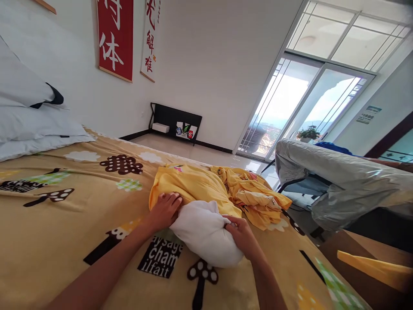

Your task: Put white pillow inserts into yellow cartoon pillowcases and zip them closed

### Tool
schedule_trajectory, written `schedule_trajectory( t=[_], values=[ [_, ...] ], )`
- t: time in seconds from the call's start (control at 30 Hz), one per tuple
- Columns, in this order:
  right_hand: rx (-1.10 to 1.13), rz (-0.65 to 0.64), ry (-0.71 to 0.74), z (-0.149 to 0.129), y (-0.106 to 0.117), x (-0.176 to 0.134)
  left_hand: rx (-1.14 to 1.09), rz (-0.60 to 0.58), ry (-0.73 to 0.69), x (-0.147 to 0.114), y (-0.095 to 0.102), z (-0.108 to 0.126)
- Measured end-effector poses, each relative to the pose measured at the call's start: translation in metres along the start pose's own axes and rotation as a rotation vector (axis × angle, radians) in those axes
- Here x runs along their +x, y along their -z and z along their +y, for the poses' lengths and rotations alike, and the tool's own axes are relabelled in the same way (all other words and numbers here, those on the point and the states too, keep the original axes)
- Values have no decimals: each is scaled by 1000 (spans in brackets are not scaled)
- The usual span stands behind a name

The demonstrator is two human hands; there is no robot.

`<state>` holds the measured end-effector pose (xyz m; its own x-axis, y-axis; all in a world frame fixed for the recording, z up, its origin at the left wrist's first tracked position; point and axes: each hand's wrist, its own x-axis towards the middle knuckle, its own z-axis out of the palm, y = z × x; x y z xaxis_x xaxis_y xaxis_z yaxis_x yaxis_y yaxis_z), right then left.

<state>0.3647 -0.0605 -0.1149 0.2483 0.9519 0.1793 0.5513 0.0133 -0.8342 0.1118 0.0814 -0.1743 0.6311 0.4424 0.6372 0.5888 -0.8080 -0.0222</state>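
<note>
A white stuffed cushion (pixel 208 237) lies on the bed in front of me, its far end up against a yellow cloth cover (pixel 196 183). Whether part of the cushion is inside the cover I cannot tell. My left hand (pixel 167 210) is closed on the cover's near left edge, beside the cushion. With bent fingers my right hand (pixel 240 232) grips the right side of the white cushion, where the fabric is bunched. Some of the fingertips are hidden in the folds.
A crumpled yellow printed cloth (pixel 254 196) lies just beyond on the right. White pillows (pixel 35 116) are stacked at the left on the patterned bedspread (pixel 87 189). Past the bed's right edge are a cardboard box (pixel 351 258) and a plastic-wrapped piece of furniture (pixel 342 165).
</note>
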Motion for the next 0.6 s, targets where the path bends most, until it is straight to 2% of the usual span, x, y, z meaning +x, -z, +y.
schedule_trajectory(
  t=[0.13, 0.23, 0.3, 0.4, 0.5, 0.6],
  values=[
    [183, 76, -113, 10, 9, 3, 44, 272, -122, -3, -5, -6],
    [365, 174, -229, 10, 15, 7, 48, 399, -161, -2, 3, 0],
    [458, 261, -281, 2, 19, 6, -28, 422, -160, 2, 14, 11],
    [503, 370, -261, -20, 29, -8, -285, 424, -52, 10, 37, 32],
    [507, 449, -230, -44, 42, -42, -541, 458, 75, 16, 61, 49],
    [519, 568, -273, -62, 50, -75, -626, 423, 56, 17, 73, 57]
  ],
)
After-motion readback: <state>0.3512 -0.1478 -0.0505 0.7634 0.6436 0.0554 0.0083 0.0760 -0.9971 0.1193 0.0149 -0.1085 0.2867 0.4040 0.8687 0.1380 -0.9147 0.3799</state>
